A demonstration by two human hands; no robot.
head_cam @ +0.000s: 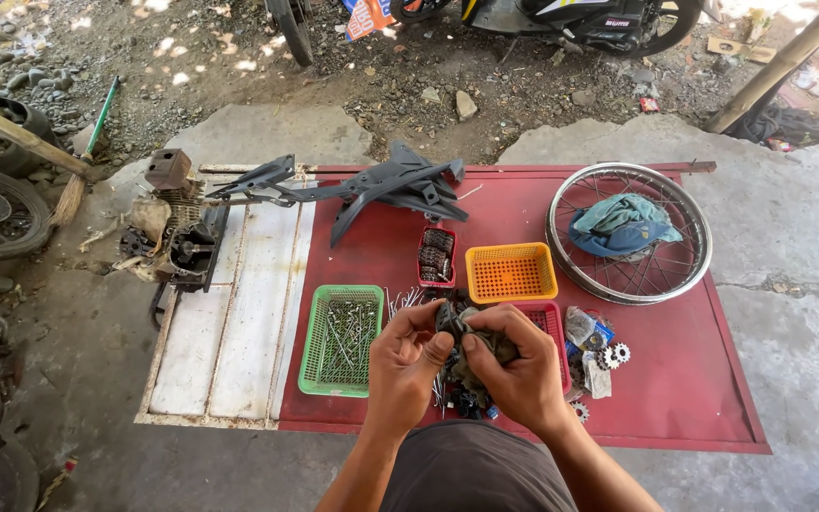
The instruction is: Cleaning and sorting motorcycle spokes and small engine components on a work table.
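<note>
Outdoor moto repair w/shop: engine (168,232), spoked wheel (628,232)

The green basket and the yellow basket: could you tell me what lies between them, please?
In the head view, a small red tray of dark parts lies between the green basket and the yellow basket.

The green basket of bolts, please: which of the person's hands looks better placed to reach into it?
Left, most likely. The left hand sits right beside the green basket, while the right hand is farther from it, over the pink basket. Both hands grip the dark greasy part, so one must let go.
</note>
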